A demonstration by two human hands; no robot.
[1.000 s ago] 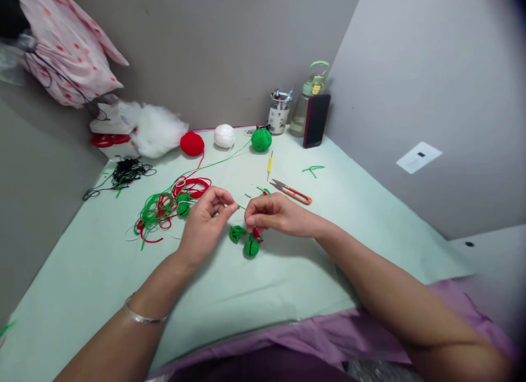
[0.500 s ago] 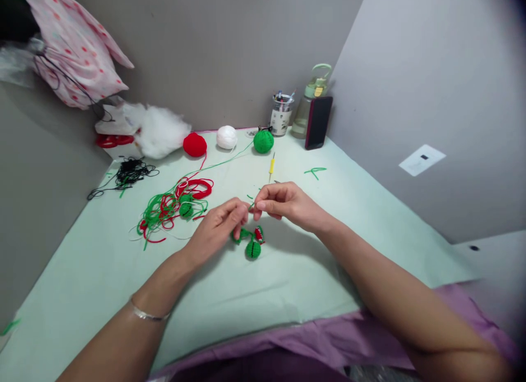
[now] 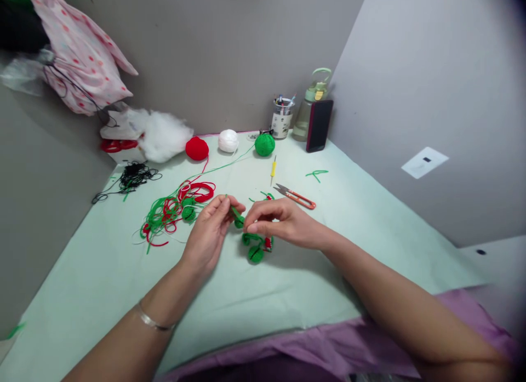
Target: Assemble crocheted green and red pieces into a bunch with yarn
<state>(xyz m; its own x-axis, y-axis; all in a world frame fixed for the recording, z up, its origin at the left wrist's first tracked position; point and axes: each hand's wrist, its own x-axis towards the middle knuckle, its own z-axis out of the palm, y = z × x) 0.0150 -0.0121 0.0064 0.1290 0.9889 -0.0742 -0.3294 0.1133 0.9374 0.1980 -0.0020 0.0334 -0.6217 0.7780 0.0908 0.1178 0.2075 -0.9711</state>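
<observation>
Near the middle of the table, my left hand (image 3: 213,223) pinches a green crocheted strip (image 3: 235,212), and a small green ball (image 3: 239,222) shows just below it. My right hand (image 3: 273,220) is beside it on the right, thumb and forefinger pressed together near the green piece; what they hold is too small to make out. Under and between the hands lies a crocheted piece with a green ball (image 3: 255,254) with a dark line and a red-and-white part (image 3: 268,243). Orange scissors (image 3: 299,199) lie behind my right hand, beside a yellow-handled hook (image 3: 273,169).
Tangled yarn (image 3: 164,215) with another green ball lies left. Red (image 3: 197,148), white (image 3: 228,141) and green (image 3: 264,144) yarn balls stand along the back, near white stuffing (image 3: 164,135), a pen cup (image 3: 281,119), a bottle (image 3: 303,116) and a phone (image 3: 319,126). Black yarn (image 3: 135,175) lies far left.
My left hand has shifted left and turned, and a green strip now shows in it. My right hand has moved left and down, uncovering the scissors. The view has shifted slightly.
</observation>
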